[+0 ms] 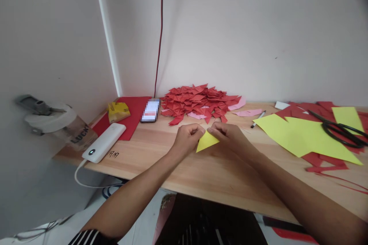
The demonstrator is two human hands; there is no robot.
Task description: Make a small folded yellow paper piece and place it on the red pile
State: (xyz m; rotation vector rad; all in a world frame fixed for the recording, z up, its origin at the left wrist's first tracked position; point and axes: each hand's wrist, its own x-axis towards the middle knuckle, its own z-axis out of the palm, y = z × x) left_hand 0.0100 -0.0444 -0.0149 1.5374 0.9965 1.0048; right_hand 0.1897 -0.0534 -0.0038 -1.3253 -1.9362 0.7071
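A small yellow piece of paper [207,142], triangular in its visible part, is pinched between my two hands above the desk. My left hand [188,134] grips its upper left edge with thumb and fingers. On the other side, my right hand [225,132] pinches the upper right edge. The fingertips almost meet at the top of the paper and cover part of it. Just beyond my hands lies a heap of folded red paper pieces [198,99], with pink paper strips [248,113] by its right side.
Black-handled scissors [342,132] lie on yellow sheets [301,134] and red scraps at the right, near a pen [258,119]. Leftward are a phone [150,110], red sheet [133,122], yellow packet [118,111], white power bank [105,143] with cable, and a lidded bottle [69,128].
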